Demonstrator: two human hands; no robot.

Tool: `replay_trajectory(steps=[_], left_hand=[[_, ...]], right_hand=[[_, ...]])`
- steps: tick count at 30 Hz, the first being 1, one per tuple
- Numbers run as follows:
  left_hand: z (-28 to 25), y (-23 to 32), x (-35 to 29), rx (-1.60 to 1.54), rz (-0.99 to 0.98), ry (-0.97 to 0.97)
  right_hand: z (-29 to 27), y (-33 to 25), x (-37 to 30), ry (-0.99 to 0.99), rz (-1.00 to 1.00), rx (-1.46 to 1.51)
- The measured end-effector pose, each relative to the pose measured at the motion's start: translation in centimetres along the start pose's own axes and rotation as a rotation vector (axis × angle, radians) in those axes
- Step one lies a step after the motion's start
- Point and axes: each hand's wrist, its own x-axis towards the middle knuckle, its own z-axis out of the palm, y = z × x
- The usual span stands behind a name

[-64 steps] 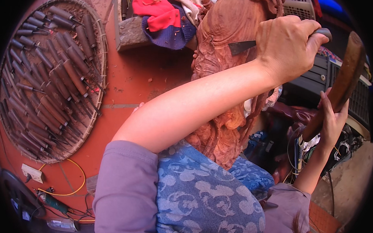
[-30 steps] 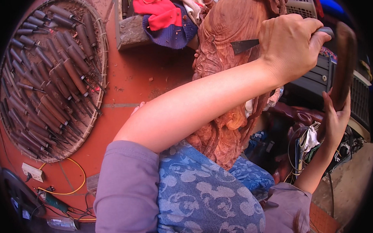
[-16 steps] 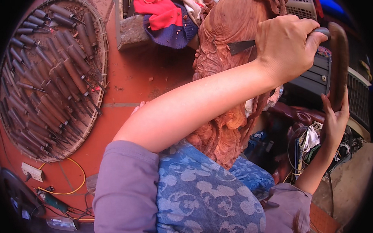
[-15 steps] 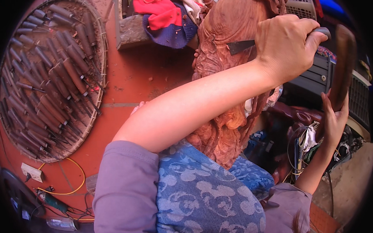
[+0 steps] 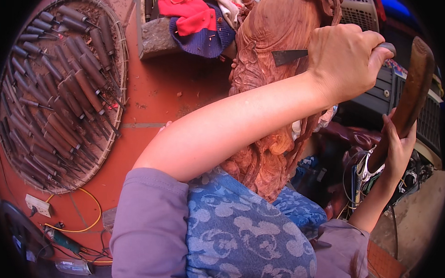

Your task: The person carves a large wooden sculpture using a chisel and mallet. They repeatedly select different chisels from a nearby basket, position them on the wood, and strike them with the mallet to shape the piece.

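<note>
My left hand (image 5: pixel 345 61) is wrapped round the handle of a chisel (image 5: pixel 289 57). Its flat dark blade points left and rests against a reddish-brown wood carving (image 5: pixel 282 26), which has fine folds and ridges and leans towards my lap. The butt of the handle shows past my thumb. At the right, my right hand (image 5: pixel 400 145) grips a wooden mallet (image 5: pixel 413 86), a plain brown club, tilted with its upper end away from me. A gap separates the mallet from the chisel's butt. My left forearm hides part of the carving.
A round woven tray (image 5: pixel 124 88) full of chisels lies on the red tiled floor (image 5: pixel 148 107) at the left. Below it are a white power strip (image 5: pixel 37 205) and cords. Red and navy cloth (image 5: pixel 199 27) lies at the back. Tangled cables (image 5: pixel 358 178) are beneath my right hand.
The mallet has moved right, apart from the chisel's butt, and tilts more. My left hand and the chisel have shifted slightly right and nearer.
</note>
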Motion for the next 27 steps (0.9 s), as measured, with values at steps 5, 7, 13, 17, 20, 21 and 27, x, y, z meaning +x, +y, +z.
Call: replay_trajectory(steps=[5,7,13,17,20,21,27], left_hand=[[-0.3,0.1,-0.2,-0.053,-0.003,0.009],[-0.3,0.3,-0.2,-0.086,-0.002,0.014],[-0.7,-0.1,-0.6,-0.088,0.017,0.022],[-0.9,0.2,-0.7,-0.094,0.014,0.014],[-1.0,-0.1,-0.8,-0.096,0.022,-0.002],[-1.1,-0.2,-0.9,-0.099,0.022,-0.007],[-1.6,-0.1,-0.8,-0.135,0.057,-0.007]], right_hand=[[0.3,-1.0,-0.5,0.005,-0.019,0.046],[0.5,-1.1,-0.7,0.056,-0.015,0.026],[1.5,-0.6,-0.8,0.090,-0.163,-0.219],[1.9,0.6,-1.4,0.099,-0.127,-0.075],[2.1,0.6,-1.5,0.110,-0.172,-0.140],[2.0,0.6,-1.5,0.107,-0.182,-0.151],[3.5,0.7,-2.1,0.154,-0.283,-0.423]])
